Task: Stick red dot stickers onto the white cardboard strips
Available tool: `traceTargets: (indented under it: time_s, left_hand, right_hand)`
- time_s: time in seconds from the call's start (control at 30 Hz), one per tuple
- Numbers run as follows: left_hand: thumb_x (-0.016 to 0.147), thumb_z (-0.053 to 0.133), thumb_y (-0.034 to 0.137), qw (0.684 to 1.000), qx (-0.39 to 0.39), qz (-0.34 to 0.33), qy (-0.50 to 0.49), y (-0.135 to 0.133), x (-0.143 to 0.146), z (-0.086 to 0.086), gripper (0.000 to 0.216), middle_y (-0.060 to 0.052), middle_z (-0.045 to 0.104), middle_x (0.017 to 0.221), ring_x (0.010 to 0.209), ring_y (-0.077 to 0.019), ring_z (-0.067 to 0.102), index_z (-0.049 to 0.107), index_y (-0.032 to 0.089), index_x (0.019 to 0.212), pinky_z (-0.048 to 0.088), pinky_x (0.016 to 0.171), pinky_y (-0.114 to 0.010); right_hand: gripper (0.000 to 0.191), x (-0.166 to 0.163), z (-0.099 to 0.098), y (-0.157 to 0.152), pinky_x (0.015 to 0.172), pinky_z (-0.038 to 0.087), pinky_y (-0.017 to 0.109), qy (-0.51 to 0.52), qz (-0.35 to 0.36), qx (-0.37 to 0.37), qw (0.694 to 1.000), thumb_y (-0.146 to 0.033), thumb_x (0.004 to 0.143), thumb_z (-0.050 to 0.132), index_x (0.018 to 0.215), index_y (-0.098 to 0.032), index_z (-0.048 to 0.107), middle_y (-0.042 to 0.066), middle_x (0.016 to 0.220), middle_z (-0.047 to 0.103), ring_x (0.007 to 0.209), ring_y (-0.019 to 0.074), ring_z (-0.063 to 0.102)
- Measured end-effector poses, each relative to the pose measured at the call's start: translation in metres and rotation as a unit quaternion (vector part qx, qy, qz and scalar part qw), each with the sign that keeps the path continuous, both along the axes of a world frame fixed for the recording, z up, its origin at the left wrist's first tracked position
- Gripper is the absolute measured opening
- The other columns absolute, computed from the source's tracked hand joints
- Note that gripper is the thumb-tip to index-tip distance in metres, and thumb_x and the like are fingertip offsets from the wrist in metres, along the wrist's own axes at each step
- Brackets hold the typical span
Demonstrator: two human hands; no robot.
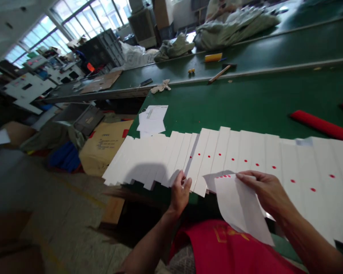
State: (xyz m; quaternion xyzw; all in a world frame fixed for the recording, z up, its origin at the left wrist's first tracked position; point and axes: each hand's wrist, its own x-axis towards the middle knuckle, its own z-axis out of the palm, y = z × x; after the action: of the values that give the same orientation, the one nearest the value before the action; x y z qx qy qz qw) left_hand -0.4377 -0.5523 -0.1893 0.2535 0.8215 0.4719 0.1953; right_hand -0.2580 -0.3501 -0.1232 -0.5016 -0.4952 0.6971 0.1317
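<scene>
A long overlapping row of white card strips [246, 160] lies along the near edge of the green table [246, 102]; many strips carry a small red dot. My left hand [179, 192] has its fingers closed on the near end of one strip in the middle of the row. My right hand [267, 190] holds a white sheet [240, 207] with a few red dot stickers at its top edge, fingers pinched on that upper edge. The sheet hangs down over my red shirt.
A red roll [320, 125] lies on the table at right. Loose white papers [152, 118] sit at the table's left corner. Cardboard boxes [105, 146] stand on the floor at left. A far bench holds a stick [219, 74], a yellow object [213, 57] and piled cloth [234, 24].
</scene>
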Motion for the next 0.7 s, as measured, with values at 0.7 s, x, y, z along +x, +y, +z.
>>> traceTargets:
  time_s: [0.7]
  left_hand:
    - [0.069, 0.078, 0.041, 0.973, 0.113, 0.015, -0.198, -0.027, 0.038, 0.105, 0.064, -0.014, 0.065, 0.122, 0.111, -0.0245, 0.061, 0.061, 0.015, 0.125, 0.047, 0.096, -0.034]
  right_hand:
    - [0.027, -0.027, 0.043, -0.035, 0.049, 0.039, 0.024, 0.105, 0.138, 0.09, 0.981, -0.044, 0.067, 0.078, 0.068, -0.017, 0.073, 0.003, 0.062, 0.065, 0.054, 0.0138, 0.053]
